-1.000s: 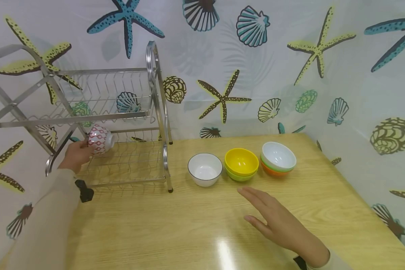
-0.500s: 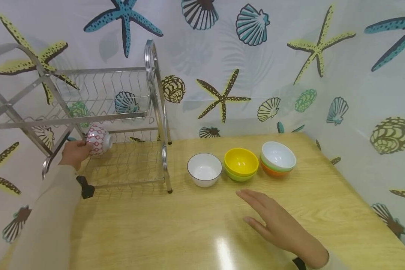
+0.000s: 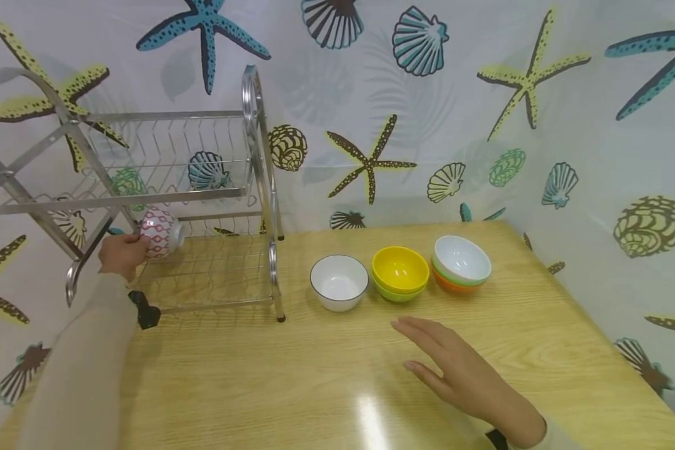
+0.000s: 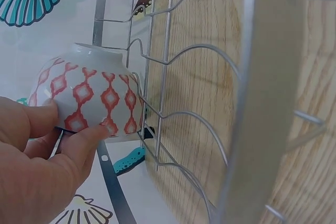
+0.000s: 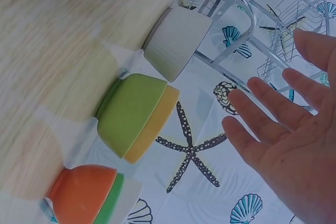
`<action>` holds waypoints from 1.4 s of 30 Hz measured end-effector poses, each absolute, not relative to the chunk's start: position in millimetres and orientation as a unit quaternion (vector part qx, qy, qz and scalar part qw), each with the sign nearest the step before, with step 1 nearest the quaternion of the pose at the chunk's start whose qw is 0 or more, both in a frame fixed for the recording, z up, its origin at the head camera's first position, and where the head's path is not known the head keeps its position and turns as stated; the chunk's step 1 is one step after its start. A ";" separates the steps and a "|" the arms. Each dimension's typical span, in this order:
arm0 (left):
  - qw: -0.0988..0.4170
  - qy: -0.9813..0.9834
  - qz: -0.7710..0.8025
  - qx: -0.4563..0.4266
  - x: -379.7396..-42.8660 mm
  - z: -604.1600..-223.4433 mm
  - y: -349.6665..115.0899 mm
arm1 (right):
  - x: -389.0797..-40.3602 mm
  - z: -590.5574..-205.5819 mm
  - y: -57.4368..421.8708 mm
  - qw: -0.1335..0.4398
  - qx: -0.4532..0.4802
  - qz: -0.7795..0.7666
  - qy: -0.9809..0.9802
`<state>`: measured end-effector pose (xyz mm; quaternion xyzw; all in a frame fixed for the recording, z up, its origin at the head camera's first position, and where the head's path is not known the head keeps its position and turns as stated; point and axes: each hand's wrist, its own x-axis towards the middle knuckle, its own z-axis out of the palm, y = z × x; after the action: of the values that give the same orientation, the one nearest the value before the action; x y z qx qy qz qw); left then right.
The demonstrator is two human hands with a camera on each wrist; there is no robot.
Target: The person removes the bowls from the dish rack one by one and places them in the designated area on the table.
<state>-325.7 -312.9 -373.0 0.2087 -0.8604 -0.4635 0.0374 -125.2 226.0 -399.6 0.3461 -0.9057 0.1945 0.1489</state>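
A white bowl with a red diamond pattern (image 3: 159, 233) lies tipped on its side on the lower tier of the metal dish rack (image 3: 202, 306), its foot turned to the right in the head view. My left hand (image 3: 122, 255) pinches its rim; in the left wrist view the thumb and fingers (image 4: 84, 148) grip that edge while the bowl's side meets the rack wires. Over the table my right hand (image 3: 455, 369) hovers with fingers extended, holding nothing. It is nearest the yellow bowl (image 3: 400, 269), which is nested in a green bowl (image 3: 399, 295).
Right of the rack stands a white bowl with a dark rim (image 3: 339, 284). Farther right, another white bowl (image 3: 462, 257) is stacked on green and orange bowls (image 3: 450, 284). The rack's upper tier (image 3: 163, 150) overhangs my left hand. A patterned curtain (image 3: 326, 81) backs the wooden table (image 3: 247, 381).
The view has shifted slightly, and the rack appears a little farther left. My left hand keeps its grip on the patterned bowl in the rack. My right hand stays almost still.
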 end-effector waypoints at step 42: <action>0.030 -0.845 -0.521 0.119 -319.0 -361.4 -311.3 | -121.7 -399.9 226.9 0.159 0.361 0.197 -0.897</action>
<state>-319.0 -311.3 -361.4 0.1186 -0.8448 -0.5209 0.0303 -121.7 226.9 -399.9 0.3610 -0.8974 0.1975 0.1589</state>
